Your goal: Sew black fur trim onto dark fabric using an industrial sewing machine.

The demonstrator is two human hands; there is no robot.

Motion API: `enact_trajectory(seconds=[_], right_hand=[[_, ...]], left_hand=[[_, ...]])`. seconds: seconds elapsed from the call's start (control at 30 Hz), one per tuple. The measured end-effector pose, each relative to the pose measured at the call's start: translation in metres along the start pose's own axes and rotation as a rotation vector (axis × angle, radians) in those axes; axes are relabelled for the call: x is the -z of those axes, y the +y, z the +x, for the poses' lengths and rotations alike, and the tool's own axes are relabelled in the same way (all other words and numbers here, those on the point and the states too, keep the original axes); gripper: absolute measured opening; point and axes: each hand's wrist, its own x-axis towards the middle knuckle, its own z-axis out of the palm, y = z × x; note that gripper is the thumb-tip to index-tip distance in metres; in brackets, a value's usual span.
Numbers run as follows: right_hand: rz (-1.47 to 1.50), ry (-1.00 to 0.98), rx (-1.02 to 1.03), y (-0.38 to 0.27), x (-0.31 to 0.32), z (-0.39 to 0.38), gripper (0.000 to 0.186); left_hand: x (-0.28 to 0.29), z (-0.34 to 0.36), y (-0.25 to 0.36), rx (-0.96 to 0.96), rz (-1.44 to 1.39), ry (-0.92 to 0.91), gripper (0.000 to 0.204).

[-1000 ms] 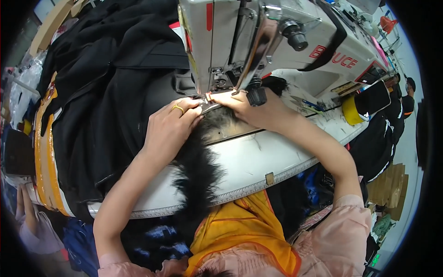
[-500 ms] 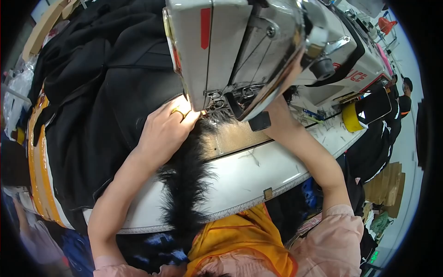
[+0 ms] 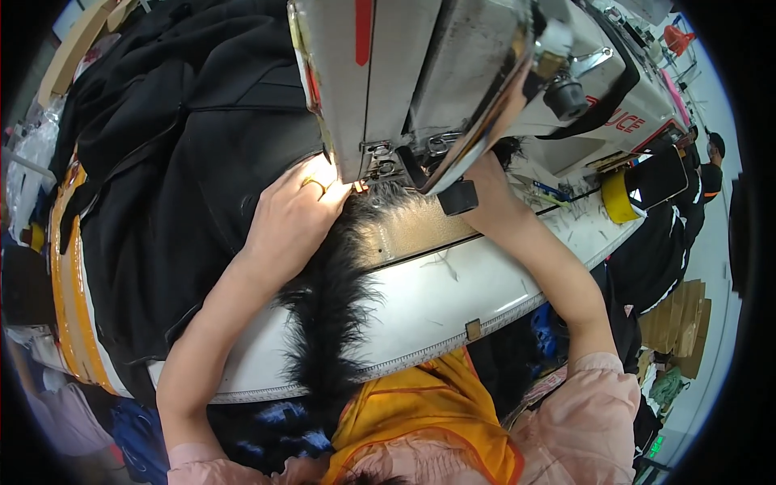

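My left hand (image 3: pixel 297 212), a ring on one finger, is closed in a pinch on a strip of black fur trim (image 3: pixel 327 315) just left of the sewing machine's (image 3: pixel 388 73) lit needle area. The strip hangs from my fingertips over the table's front edge. Under that hand spreads a large black garment (image 3: pixel 234 162). My right hand (image 3: pixel 489 198) reaches behind the machine's front parts on the right. Its fingers are hidden, so what they touch does not show. A little dark fur (image 3: pixel 508 152) shows beyond that hand.
The white sewing table (image 3: pixel 436 303) has a measuring tape along its front edge and loose fur bits on top. At right lie a yellow tape roll (image 3: pixel 618 199) and a dark phone-like slab (image 3: pixel 659 182). Cardboard (image 3: pixel 677 327) is stacked lower right. Another person (image 3: pixel 711 166) is in the background.
The view has shifted slightly, with the machine head a bit higher in it. Both hands keep nearly the same places, and the fur strip hangs much as before.
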Motion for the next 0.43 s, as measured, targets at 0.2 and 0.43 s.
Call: enact_trajectory(seconds=[0.2, 0.43], right_hand=[[-0.098, -0.123, -0.039, -0.003, -0.001, -0.002, 0.008], [-0.216, -0.200, 0.051, 0.000, 0.013, 0.001, 0.006]], left_hand=[[-0.003, -0.002, -0.002, 0.097, 0.027, -0.015, 0.025], [-0.001, -0.012, -0.013, 0.106, -0.030, -0.240, 0.052]])
